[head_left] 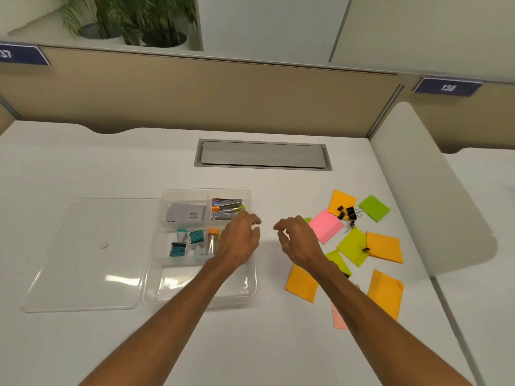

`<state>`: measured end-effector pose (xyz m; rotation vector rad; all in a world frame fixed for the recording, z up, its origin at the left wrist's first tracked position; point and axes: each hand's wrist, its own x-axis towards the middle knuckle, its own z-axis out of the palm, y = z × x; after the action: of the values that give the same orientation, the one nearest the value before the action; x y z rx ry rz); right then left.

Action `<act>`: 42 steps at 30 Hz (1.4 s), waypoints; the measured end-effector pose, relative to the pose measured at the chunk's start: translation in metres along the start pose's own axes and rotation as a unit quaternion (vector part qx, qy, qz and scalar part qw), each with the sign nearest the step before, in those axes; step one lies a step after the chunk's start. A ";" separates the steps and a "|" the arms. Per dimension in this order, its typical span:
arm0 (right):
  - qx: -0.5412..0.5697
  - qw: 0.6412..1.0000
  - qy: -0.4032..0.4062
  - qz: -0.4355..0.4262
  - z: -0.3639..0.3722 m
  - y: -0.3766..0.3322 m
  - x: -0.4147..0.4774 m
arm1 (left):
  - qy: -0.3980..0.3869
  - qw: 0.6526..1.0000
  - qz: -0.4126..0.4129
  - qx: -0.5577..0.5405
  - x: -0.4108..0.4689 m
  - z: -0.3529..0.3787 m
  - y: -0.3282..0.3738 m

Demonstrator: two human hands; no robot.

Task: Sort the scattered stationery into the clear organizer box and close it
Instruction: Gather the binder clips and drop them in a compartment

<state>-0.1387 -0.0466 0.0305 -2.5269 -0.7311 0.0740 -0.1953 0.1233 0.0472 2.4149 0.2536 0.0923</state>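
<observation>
Fingers of the left hand loosely curled, nothing in them, poised over the right rim of the clear organizer box. Fingers of the right hand likewise slack and half-bent, empty, just right of the box, tips turned toward the left hand. Both forearms bare, reaching forward and converging.

Box open, split into compartments: staplers back right, a grey card back left, teal staple packs and an orange-capped bottle in the middle row, only glare visible in the front one. Clear lid lying flat against the box's left side.

Right of the box, well apart: scattered sticky notes in pink, orange and green, black binder clips on and among them.

White desk beneath. Behind the box a grey cable hatch, then a tan partition, a sign reading 138, and potted plants beyond.
</observation>
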 end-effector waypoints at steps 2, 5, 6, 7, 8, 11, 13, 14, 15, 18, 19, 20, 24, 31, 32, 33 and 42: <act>0.003 1.000 0.001 0.022 -0.009 0.019 -0.013 | -0.010 1.000 0.027 -0.006 0.000 0.013 0.011; -0.003 0.999 -0.002 0.053 -0.026 0.044 -0.031 | -0.025 0.999 0.045 -0.017 0.002 0.033 0.028; -0.005 0.998 0.001 0.064 -0.033 0.054 -0.037 | -0.033 0.998 0.051 -0.019 0.002 0.041 0.036; -0.007 0.997 0.002 0.075 -0.039 0.061 -0.043 | -0.041 0.997 0.055 -0.019 0.003 0.048 0.042; -0.011 0.996 -0.001 0.086 -0.043 0.067 -0.046 | -0.048 0.997 0.059 -0.019 0.003 0.053 0.046; -0.033 0.990 -0.012 0.134 -0.058 0.091 -0.059 | -0.073 0.994 0.078 -0.011 0.004 0.072 0.062; -0.038 0.984 -0.007 0.177 -0.066 0.108 -0.068 | -0.089 0.993 0.082 -0.006 0.002 0.083 0.072; -0.038 0.979 0.002 0.200 -0.070 0.117 -0.072 | -0.094 0.992 0.081 -0.004 0.001 0.089 0.077; -0.040 0.974 0.013 0.221 -0.074 0.125 -0.076 | -0.098 0.992 0.081 -0.004 0.000 0.094 0.081; -0.061 0.967 0.018 0.248 -0.081 0.151 -0.083 | -0.102 0.992 0.078 -0.003 -0.004 0.108 0.093; -0.070 0.967 0.001 0.246 -0.082 0.159 -0.085 | -0.103 0.992 0.077 -0.001 -0.006 0.111 0.096; -0.083 0.967 -0.023 0.239 -0.083 0.166 -0.086 | -0.103 0.992 0.076 0.000 -0.007 0.115 0.098; -0.164 0.968 -0.098 0.163 -0.079 0.185 -0.086 | -0.106 0.991 0.082 0.008 -0.010 0.126 0.103; -0.176 0.978 -0.057 0.092 -0.072 0.200 -0.078 | -0.115 0.991 0.066 0.028 -0.005 0.140 0.110; -0.121 0.986 -0.036 0.112 -0.074 0.199 -0.075 | -0.124 0.990 0.066 0.024 -0.004 0.142 0.112; -0.046 0.989 -0.017 0.139 -0.077 0.195 -0.072 | -0.136 0.988 0.066 0.014 -0.002 0.144 0.114; 0.358 0.922 -0.002 0.144 -0.095 0.166 -0.049 | -0.150 0.944 -0.082 -0.281 0.021 0.150 0.143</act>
<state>-0.0821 -0.2354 0.0286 -1.8977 -0.2464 0.3756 -0.1317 -0.0741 0.0277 1.7991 0.2469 -0.2481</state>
